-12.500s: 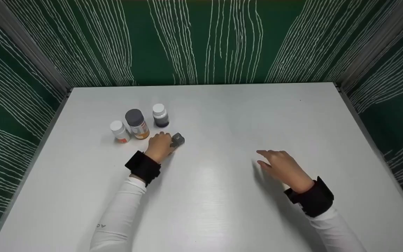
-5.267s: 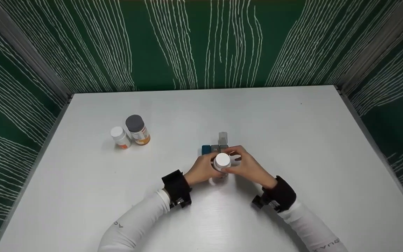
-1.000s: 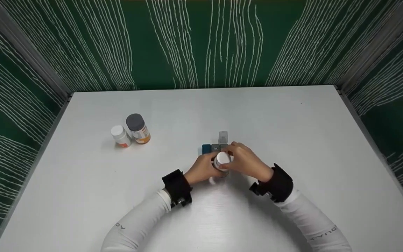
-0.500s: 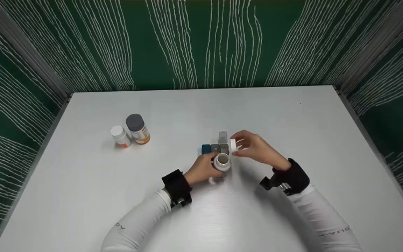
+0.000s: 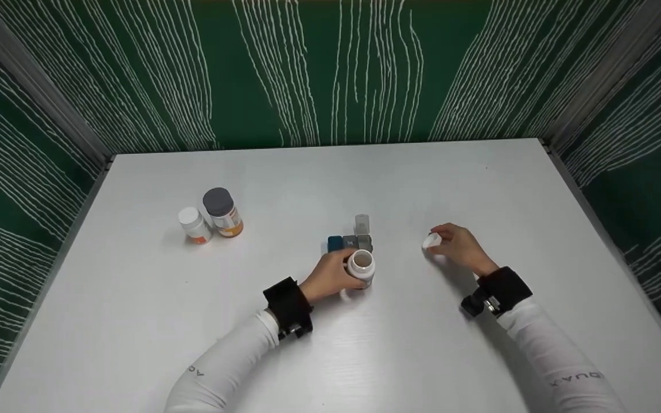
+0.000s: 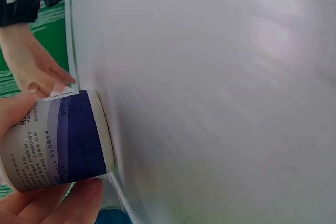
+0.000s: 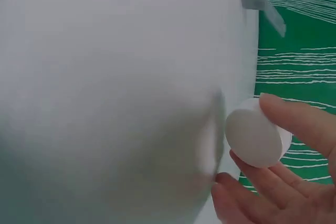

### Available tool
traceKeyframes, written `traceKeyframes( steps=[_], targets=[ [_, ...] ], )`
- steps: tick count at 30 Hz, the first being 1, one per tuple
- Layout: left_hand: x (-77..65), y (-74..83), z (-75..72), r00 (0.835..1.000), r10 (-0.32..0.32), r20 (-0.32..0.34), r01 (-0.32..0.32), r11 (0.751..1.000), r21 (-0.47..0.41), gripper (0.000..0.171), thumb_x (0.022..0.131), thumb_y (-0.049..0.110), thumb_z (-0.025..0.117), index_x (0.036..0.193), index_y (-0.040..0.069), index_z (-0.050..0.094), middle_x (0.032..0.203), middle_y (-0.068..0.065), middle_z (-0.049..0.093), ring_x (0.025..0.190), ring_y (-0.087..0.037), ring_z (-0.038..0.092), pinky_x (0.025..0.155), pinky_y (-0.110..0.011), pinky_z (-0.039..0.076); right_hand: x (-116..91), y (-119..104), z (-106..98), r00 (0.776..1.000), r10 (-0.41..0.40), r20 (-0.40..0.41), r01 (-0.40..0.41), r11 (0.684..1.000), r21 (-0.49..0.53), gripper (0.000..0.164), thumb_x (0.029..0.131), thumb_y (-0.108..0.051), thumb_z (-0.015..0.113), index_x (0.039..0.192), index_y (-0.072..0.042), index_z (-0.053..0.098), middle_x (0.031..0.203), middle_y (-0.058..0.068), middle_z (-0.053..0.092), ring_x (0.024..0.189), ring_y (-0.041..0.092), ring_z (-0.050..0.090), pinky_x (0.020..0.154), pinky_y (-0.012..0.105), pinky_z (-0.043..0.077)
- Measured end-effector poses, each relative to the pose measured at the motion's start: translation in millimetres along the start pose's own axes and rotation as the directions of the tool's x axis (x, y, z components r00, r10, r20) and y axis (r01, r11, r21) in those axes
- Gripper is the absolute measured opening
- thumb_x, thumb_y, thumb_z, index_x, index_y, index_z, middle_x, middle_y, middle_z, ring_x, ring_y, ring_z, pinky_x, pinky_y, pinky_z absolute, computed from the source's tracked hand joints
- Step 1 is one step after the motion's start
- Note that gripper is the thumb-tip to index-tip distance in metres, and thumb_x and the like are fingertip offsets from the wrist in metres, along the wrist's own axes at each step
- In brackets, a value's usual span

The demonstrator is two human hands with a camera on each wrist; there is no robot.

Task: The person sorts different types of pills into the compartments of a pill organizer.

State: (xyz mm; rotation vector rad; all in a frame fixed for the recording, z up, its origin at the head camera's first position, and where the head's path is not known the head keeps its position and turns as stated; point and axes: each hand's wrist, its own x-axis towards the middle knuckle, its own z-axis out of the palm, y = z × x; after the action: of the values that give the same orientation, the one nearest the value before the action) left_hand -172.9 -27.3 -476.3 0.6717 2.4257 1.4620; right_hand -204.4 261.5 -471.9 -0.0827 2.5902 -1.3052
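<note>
My left hand [image 5: 328, 277] grips a white pill bottle [image 5: 361, 276] upright, its mouth uncovered. In the left wrist view the bottle [image 6: 58, 140] shows a white and dark blue label, with fingers and thumb around it. My right hand [image 5: 461, 249] pinches a white bottle cap [image 5: 431, 241] low over the table, to the right of the bottle. The right wrist view has the cap [image 7: 254, 135] tilted between thumb and fingers; whether it touches the table I cannot tell. Behind the bottle sits a teal and grey pill organizer [image 5: 349, 242], partly hidden, with one clear lid [image 5: 362, 223] raised.
To the left on the white table [image 5: 284, 189] stand a small white bottle [image 5: 195, 226] with an orange-red label patch and a larger bottle [image 5: 224, 212] with a dark grey cap. Green panels [image 5: 238, 86] with white lines enclose the table's back and sides.
My right hand has twisted the cap off the bottle and carried it to the right, down near the table. My left hand keeps the bottle in about the same place.
</note>
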Motion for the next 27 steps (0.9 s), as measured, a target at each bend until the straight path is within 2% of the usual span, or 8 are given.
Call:
traceKeyframes(
  steps=[4,7,11,18,21,23,25,27],
  targets=[
    [0.2,-0.8,0.8,1.000,0.002,-0.004,-0.002,1.000,0.006,0.054,0.063,0.008,0.077,0.111,0.000,0.056,0.102,-0.008,0.061,0.094,-0.018,0.057,0.082,-0.024,0.043,-2.5,6.6,1.6,0.997,-0.064,-0.043,0.059,0.993,-0.107,0.047,0.078,-0.006,0.065,0.117,0.011,0.047,0.116,0.030,0.049,0.107,0.042,0.045,0.088,0.048,0.036],
    [0.0,-1.1,1.0,1.000,0.001,-0.009,-0.001,1.000,0.005,0.053,0.063,0.007,0.077,0.111,0.000,0.056,0.102,-0.008,0.061,0.094,-0.018,0.058,0.081,-0.024,0.044,-4.5,8.1,2.0,0.992,-0.102,-0.079,0.087,0.981,-0.176,0.046,0.075,-0.003,0.066,0.115,0.013,0.049,0.101,0.028,0.055,0.089,0.037,0.051,0.077,0.043,0.040],
    [0.1,-1.3,1.4,1.000,-0.004,-0.005,0.004,1.000,-0.004,0.053,0.063,0.007,0.077,0.112,0.000,0.055,0.102,-0.008,0.061,0.094,-0.018,0.058,0.081,-0.024,0.044,-5.8,11.1,0.8,0.990,-0.099,-0.097,0.074,0.970,-0.231,0.045,0.074,-0.002,0.066,0.112,0.015,0.050,0.087,0.022,0.052,0.076,0.028,0.046,0.069,0.036,0.037],
    [-0.6,-0.8,0.3,1.000,0.013,-0.003,-0.013,1.000,-0.007,0.054,0.064,0.007,0.077,0.113,-0.001,0.054,0.104,-0.010,0.060,0.096,-0.020,0.057,0.082,-0.025,0.044,-6.1,14.4,-2.1,0.997,-0.043,-0.070,0.029,0.982,-0.187,0.049,0.073,0.001,0.063,0.115,0.017,0.044,0.108,0.031,0.045,0.101,0.042,0.044,0.089,0.050,0.033],
    [-0.4,0.4,-0.1,1.000,0.020,-0.010,-0.020,1.000,0.000,0.054,0.064,0.007,0.077,0.112,-0.001,0.054,0.103,-0.010,0.060,0.096,-0.021,0.057,0.082,-0.026,0.044,-5.9,10.5,-0.8,0.997,-0.055,-0.052,0.044,0.981,-0.188,0.057,0.071,0.002,0.064,0.120,0.018,0.038,0.114,0.034,0.040,0.106,0.045,0.040,0.092,0.051,0.031],
    [0.1,1.6,-0.3,1.000,0.012,-0.010,-0.012,1.000,0.007,0.054,0.063,0.007,0.077,0.112,-0.001,0.054,0.103,-0.010,0.060,0.096,-0.021,0.057,0.082,-0.026,0.044,-8.5,4.5,4.2,0.995,-0.087,-0.046,0.077,0.979,-0.191,0.063,0.071,0.003,0.065,0.124,0.017,0.034,0.119,0.036,0.035,0.110,0.047,0.035,0.093,0.052,0.029],
    [1.2,3.2,-0.3,1.000,0.001,-0.006,-0.001,1.000,0.012,0.054,0.063,0.008,0.077,0.112,-0.001,0.055,0.103,-0.010,0.060,0.096,-0.020,0.057,0.082,-0.026,0.044,-13.6,-5.2,13.7,0.988,-0.154,-0.027,0.146,0.970,-0.192,0.068,0.071,0.003,0.067,0.127,0.016,0.030,0.123,0.036,0.031,0.113,0.047,0.032,0.094,0.052,0.029],
    [3.1,5.7,-0.2,1.000,-0.013,-0.003,0.013,1.000,0.016,0.055,0.064,0.009,0.077,0.113,-0.001,0.054,0.104,-0.009,0.060,0.096,-0.019,0.056,0.083,-0.025,0.043,-20.8,-17.4,27.3,0.968,-0.252,-0.018,0.245,0.952,-0.183,0.070,0.070,0.001,0.070,0.127,0.013,0.032,0.125,0.034,0.031,0.115,0.046,0.031,0.095,0.052,0.029]
  ],
)
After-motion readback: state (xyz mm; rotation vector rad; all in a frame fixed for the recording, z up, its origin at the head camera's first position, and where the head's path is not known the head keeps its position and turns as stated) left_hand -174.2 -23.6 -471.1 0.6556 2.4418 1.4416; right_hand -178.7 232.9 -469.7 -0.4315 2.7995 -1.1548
